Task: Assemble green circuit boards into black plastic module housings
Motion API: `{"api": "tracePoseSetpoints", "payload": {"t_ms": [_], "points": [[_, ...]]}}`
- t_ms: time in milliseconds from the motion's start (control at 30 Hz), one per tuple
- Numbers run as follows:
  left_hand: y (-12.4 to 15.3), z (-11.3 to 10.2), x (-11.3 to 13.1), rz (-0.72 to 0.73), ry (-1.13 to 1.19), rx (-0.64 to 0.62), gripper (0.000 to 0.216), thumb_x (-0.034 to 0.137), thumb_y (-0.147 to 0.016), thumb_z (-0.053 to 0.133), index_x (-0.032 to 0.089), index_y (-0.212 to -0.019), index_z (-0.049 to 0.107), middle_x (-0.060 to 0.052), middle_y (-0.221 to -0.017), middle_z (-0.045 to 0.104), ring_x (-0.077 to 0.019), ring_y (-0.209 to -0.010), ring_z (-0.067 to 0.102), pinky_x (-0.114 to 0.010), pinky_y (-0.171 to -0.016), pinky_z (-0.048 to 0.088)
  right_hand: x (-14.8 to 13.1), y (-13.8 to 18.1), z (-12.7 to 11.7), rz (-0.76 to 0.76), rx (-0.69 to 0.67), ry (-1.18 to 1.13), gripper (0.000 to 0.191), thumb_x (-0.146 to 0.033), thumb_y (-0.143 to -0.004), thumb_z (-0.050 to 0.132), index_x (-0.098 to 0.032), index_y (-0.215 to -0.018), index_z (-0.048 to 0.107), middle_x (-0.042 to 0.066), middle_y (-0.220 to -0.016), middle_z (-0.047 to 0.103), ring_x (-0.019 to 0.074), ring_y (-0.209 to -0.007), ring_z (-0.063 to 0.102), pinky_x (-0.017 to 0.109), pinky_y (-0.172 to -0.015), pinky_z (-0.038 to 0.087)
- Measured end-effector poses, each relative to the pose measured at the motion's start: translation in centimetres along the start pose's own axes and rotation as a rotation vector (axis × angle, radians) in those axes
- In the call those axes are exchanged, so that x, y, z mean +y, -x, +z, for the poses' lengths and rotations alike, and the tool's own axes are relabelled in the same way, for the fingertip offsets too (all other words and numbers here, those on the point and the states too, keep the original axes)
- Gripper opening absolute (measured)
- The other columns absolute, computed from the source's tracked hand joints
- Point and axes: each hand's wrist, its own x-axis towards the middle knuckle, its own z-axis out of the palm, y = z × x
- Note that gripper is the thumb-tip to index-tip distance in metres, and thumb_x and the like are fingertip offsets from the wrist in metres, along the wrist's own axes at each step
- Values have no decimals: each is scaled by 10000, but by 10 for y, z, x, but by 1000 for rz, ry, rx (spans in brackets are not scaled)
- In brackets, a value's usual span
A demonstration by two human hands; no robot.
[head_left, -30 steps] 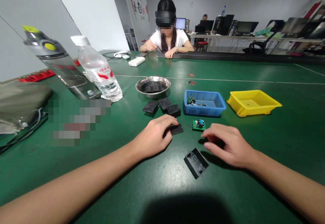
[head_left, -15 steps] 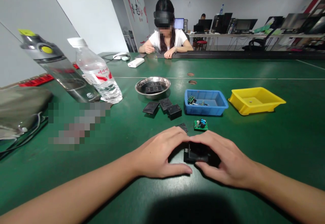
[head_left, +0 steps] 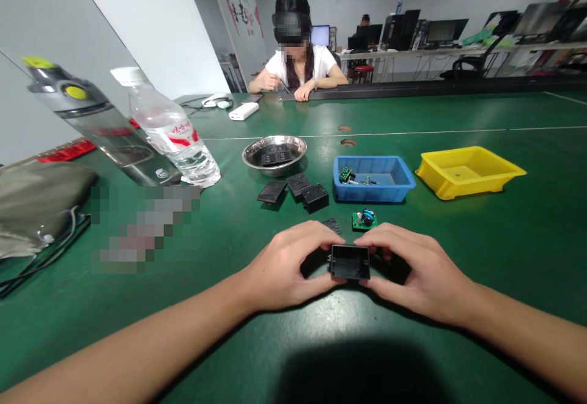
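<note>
Between my two hands is a small black plastic case (head_left: 350, 263), its hollow side facing me. My left hand (head_left: 293, 266) grips its left end between thumb and fingers, beside a small metal piece sticking out there. My right hand (head_left: 415, 269) pinches the right end the same way. Just beyond the fingertips lie a flat black piece (head_left: 332, 225) and a green circuit board (head_left: 365, 219) carrying a blue-and-black coil. Farther off, several black plastic cases (head_left: 314, 197) sit close together on the green table (head_left: 220, 343).
A steel bowl (head_left: 274, 168) holds black parts. To its right stand a blue bin (head_left: 373, 193) with circuit boards and a yellow bin (head_left: 468, 184) with one tiny piece. Two bottles, a grey one (head_left: 105, 129) and a clear one (head_left: 177, 138), stand left. A person (head_left: 296, 55) sits opposite.
The black case has turned so its hollow side shows clearly. My left thumb and fingers have closed on its left end, and my right hand has shifted slightly to the right.
</note>
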Motion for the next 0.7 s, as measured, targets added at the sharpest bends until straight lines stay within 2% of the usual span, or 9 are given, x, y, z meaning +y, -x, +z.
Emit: {"api": "tracePoseSetpoints", "payload": {"t_ms": [267, 500, 600, 700], "points": [[2, 1, -3, 17, 0, -15, 315, 279, -840, 755, 176, -1109, 627, -85, -1025, 730, -194, -960, 699, -308, -875, 566, 1, 1, 0, -23, 15, -14, 358, -173, -821, 741, -219, -1155, 618, 36, -1017, 723, 150, -900, 667, 241, -807, 536], [1, -2, -2, -22, 13, -61, 331, 349, -844, 752, 176, -1098, 629, -73, -982, 723, -178, -892, 688, -282, -809, 554, -2, -1, -3, -13, 9, 13, 326, -242, -838, 746, -207, -1140, 626, 34, -955, 735, 151, -836, 678, 237, -774, 540], [3, -3, -1, -48, -26, -93, 397, 381, -840, 755, 184, -1149, 604, -53, -971, 710, -169, -866, 680, -272, -794, 541, -3, -1, -4, -3, 7, 29, 340, -252, -827, 757, -207, -1136, 625, 18, -934, 729, 135, -807, 668, 217, -756, 533], [5, -3, -2, -57, -56, -87, 576, 434, -812, 785, 212, -1281, 535, -36, -1004, 697, -169, -879, 677, -285, -838, 540, -2, 0, -4, 8, 10, 19, 342, -262, -814, 764, -214, -1124, 629, 2, -902, 717, 120, -758, 648, 201, -708, 523]]}}
